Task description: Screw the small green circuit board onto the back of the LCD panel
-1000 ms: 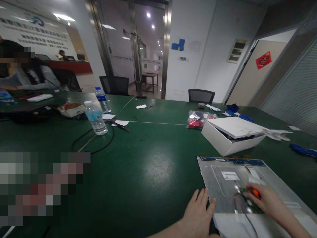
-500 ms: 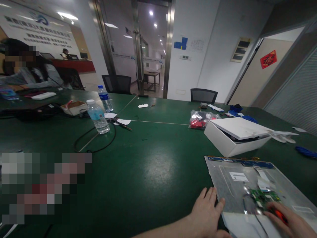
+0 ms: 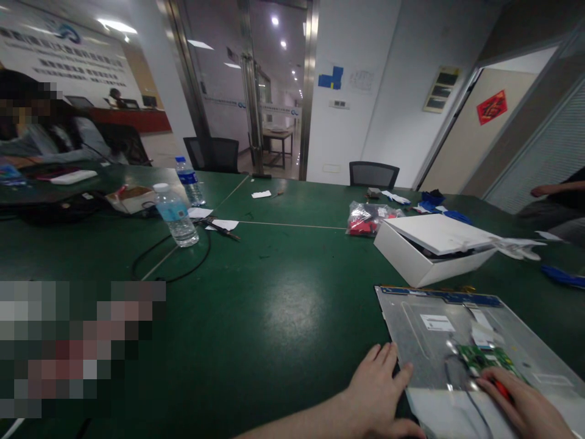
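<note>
Red, small and mostly hidden, a hand tool (image 3: 503, 391) is clamped in the right hand's fingers (image 3: 491, 373) at the green circuit board (image 3: 487, 355) on a flat grey metal panel (image 3: 406, 347), lower right; the left hand (image 3: 375, 387), thumb apart, rests at its left edge.

You get a muted indoor light, strongest at the ceiling light (image 3: 117, 25) on the upper left and the small lamps (image 3: 275, 21) beyond the glass doors (image 3: 219, 79), and it throws a pale patch of glare on the green table (image 3: 247, 366) before you. Toward the edges your wide view leans the door (image 3: 466, 143) and darkens the upper right corner; your right hand (image 3: 521, 399) looks slightly soft, and coarse pixel blocks cover the lower left.
</note>
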The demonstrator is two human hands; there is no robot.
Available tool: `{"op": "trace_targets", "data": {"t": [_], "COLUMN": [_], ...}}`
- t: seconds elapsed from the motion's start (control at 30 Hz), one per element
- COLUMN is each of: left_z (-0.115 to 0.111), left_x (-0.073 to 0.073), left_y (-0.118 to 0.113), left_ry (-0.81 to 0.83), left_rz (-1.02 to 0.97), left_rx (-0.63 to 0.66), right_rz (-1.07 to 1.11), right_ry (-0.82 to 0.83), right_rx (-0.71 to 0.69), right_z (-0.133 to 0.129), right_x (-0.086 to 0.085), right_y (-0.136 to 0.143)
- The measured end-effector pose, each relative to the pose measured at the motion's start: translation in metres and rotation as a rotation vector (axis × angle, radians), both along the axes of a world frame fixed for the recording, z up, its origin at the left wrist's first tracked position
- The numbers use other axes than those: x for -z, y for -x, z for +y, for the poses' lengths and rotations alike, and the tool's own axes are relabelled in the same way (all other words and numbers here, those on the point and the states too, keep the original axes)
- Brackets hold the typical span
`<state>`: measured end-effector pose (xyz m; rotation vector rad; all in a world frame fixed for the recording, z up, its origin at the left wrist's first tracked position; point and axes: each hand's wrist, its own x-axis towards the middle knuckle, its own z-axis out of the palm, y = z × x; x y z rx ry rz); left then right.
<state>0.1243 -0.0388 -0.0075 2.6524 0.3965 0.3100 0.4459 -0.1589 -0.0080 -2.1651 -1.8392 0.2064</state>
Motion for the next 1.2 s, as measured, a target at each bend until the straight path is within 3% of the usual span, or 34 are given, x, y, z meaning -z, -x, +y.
{"op": "trace_targets", "data": {"t": [0.13,0.43,0.6,0.73,0.87,1.03,1.2], "left_z": [0.000,0.000,0.000,0.000,0.002,0.004,0.007], "left_x": [0.000,-0.003,-0.003,-0.003,-0.007,-0.011,-0.012], "left_y": [0.000,0.001,0.002,0.002,0.002,-0.008,-0.026], "left_ry": [0.021,0.049,0.031,0.055,0.099,0.108,0.077], "left_rz": [-0.019,-0.007,0.000,-0.017,-0.027,-0.029,-0.010], "left_rx": [0.005,0.006,0.002,0.008,0.033,0.095,0.130], "right_rz": [-0.010,-0.001,0.046,0.074,0.033,-0.193,-0.255], "right_ry": [-0.025,-0.161,-0.095,-0.125,-0.105,-0.035,-0.027], "right_rx": [-0.007,0.039,0.045,0.141,0.201,0.260,0.192], "right_z": [-0.003,-0.015,-0.012,-0.009,0.007,0.046,0.071], "right_x": [0.001,0.022,0.018,0.012,0.002,-0.011,-0.015], "right_y": [0.000,-0.012,-0.007,0.006,0.018,0.031,0.034]}}
